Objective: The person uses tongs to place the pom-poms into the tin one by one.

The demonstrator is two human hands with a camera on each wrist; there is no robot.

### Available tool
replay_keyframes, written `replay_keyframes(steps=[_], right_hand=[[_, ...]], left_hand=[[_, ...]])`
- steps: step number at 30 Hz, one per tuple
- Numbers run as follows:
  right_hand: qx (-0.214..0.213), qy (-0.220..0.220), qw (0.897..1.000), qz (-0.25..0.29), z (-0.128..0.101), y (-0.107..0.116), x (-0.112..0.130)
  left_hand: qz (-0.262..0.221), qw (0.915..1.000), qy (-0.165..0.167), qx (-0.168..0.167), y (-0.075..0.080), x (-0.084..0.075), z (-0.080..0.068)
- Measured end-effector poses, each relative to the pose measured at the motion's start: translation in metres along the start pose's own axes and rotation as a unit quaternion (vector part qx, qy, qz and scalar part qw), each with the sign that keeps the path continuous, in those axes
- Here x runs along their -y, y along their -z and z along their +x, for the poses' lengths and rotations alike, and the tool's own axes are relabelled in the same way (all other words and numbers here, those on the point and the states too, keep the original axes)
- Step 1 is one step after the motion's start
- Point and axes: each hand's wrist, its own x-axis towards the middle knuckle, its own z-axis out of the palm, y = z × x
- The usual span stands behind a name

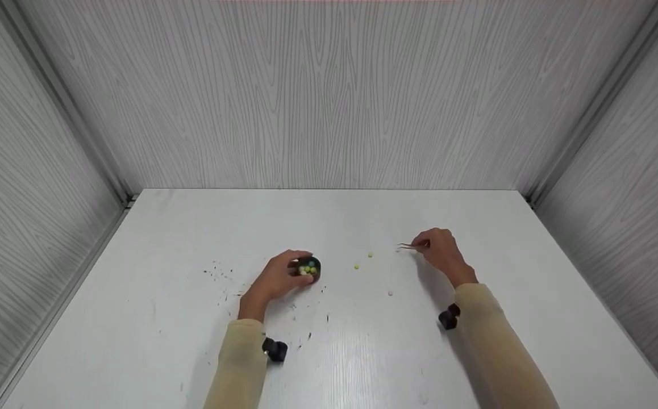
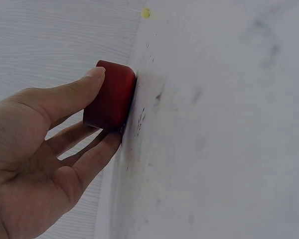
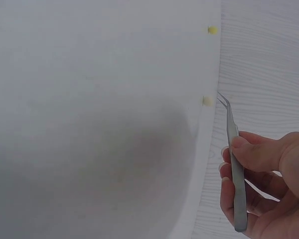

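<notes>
My left hand [image 1: 275, 279] grips a small dark red cup [image 2: 112, 94] standing on the table, thumb on the near side and fingers round the far side. Several yellow, green and bluish little balls [image 1: 309, 269] lie inside it in the head view. Over on the right, my right hand [image 1: 441, 253] pinches silver bent-tip tweezers [image 3: 237, 184] between thumb and fingers. The tweezer tips are parted, pointing left just above a pale ball [image 1: 397, 250]. Whether they touch it I cannot tell.
Two yellow balls [image 1: 370, 255] [image 1: 356, 267] lie between the hands, and a whitish ball [image 1: 390, 293] sits nearer me. Dark marks [image 1: 221, 272] spot the white table [image 1: 192, 221] around the left hand. Wood-grain panels [image 1: 329, 96] enclose the back and sides.
</notes>
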Motion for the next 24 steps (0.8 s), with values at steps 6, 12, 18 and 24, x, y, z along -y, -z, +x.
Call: replay_keyframes(steps=[6, 12, 18, 24], right_hand=[[-0.005, 0.005, 1.000, -0.005, -0.0017, 0.0004, -0.0042], [-0.003, -0.004, 1.000, -0.007, -0.0039, 0.0008, -0.0056], [-0.003, -0.006, 1.000, -0.004, -0.0047, -0.0001, -0.0058], [-0.006, -0.003, 1.000, -0.005, -0.0036, -0.0017, -0.0064]], left_hand=[[-0.001, 1.0000, -0.003, -0.003, -0.0001, 0.0014, -0.0002], [-0.003, 1.0000, -0.005, -0.003, 0.0001, 0.0008, -0.0009], [-0.009, 0.9999, -0.005, -0.003, 0.0003, 0.0002, -0.0012], [-0.010, 0.9999, -0.004, -0.004, 0.0003, 0.0012, -0.0007]])
